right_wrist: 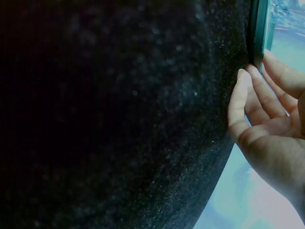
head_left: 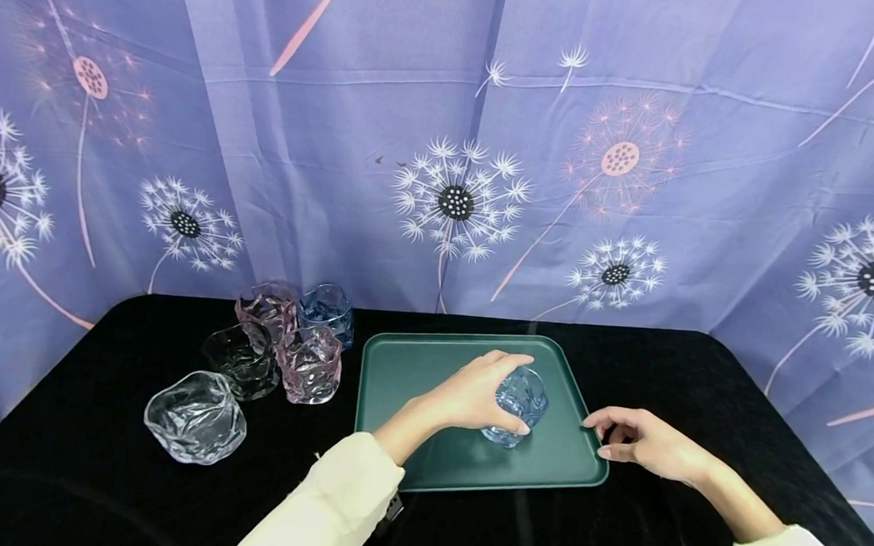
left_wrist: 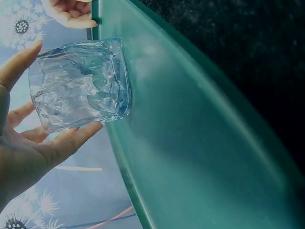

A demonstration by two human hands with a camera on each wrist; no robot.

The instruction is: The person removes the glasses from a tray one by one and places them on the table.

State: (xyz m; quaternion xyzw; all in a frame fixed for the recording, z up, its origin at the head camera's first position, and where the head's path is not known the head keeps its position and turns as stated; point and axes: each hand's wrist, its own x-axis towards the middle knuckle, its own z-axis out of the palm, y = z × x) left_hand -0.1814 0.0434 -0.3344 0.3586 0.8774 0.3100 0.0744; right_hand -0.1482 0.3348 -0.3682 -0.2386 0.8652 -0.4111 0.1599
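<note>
My left hand [head_left: 471, 392] grips a blue glass [head_left: 525, 398] with a wavy surface, thumb on the near side and fingers round the far side. The glass [left_wrist: 81, 88] is upright over the right half of a dark green tray [head_left: 426, 448]; in the left wrist view its base is at the tray's surface, and whether it fully rests there I cannot tell. At the tray's right edge, my right hand [head_left: 648, 443] holds the rim with its bent fingertips. The tray rim [right_wrist: 259, 33] meets those fingertips in the right wrist view.
Left of the tray stand a second blue glass [head_left: 333, 312], a front pink glass [head_left: 309, 374], a rear pink glass [head_left: 265, 306] and a clear glass [head_left: 243, 370]. Another clear glass [head_left: 195, 421] is nearer the front. A purple dandelion-print curtain [head_left: 365, 218] hangs behind the black-covered table [head_left: 94, 469].
</note>
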